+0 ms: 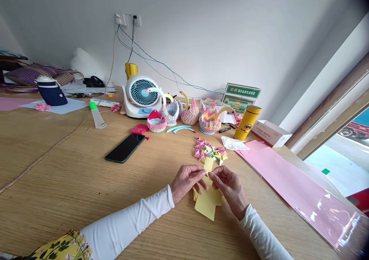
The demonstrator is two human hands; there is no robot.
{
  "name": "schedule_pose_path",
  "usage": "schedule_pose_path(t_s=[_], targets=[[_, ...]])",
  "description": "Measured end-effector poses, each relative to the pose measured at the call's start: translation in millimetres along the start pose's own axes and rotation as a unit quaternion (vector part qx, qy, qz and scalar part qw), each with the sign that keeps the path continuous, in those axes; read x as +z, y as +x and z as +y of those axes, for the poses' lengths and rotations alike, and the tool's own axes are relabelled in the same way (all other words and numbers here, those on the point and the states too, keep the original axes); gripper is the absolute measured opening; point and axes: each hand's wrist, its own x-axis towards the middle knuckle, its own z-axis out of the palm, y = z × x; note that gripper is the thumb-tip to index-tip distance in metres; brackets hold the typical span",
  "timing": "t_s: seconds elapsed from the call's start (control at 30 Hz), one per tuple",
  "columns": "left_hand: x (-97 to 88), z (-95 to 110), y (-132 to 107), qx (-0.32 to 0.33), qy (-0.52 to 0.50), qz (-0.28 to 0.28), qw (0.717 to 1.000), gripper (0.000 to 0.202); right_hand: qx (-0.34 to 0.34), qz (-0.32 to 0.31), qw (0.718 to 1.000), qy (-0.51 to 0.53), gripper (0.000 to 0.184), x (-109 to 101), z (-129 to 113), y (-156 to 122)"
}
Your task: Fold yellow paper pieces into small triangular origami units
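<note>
I am pinching a small yellow paper slip between the fingertips of my left hand and right hand — both grasping it above a stack of yellow papers, with folded paper pieces lying at twelve o'clock on the wooden table.

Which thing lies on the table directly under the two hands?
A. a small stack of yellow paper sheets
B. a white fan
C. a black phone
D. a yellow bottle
A. The left hand and right hand pinch a small yellow paper piece above the yellow paper sheets; the phone, the bottle and the fan lie farther off.
</note>
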Motion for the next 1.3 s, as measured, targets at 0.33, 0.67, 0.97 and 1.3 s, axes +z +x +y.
schedule_pose_path(t_s=[0.33, 0.67, 0.97, 1.3], targets=[[-0.4, -0.5, 0.5, -0.003, -0.013, -0.007, 1.000, 0.038, 0.007, 0.006, 1.000, 0.008, 0.027, 1.2, -2.2, -1.0], [-0.2, -2.1, -0.2, -0.009, -0.015, 0.001, 1.000, 0.038, 0.003, -0.008, 1.000, 0.004, 0.030, 3.4, -0.6, -1.0], [-1.5, -2.6, 0.2, 0.008, 0.050, -0.006, 0.999, 0.037, -0.008, 0.022, 1.000, -0.017, 0.028, 0.9, -12.2, -4.0], [-2.2, -1.7, -2.1, 0.031, 0.096, -0.007, 0.995, 0.036, -0.023, 0.008, 1.000, -0.015, 0.031, 2.5, -4.8, -4.3]])
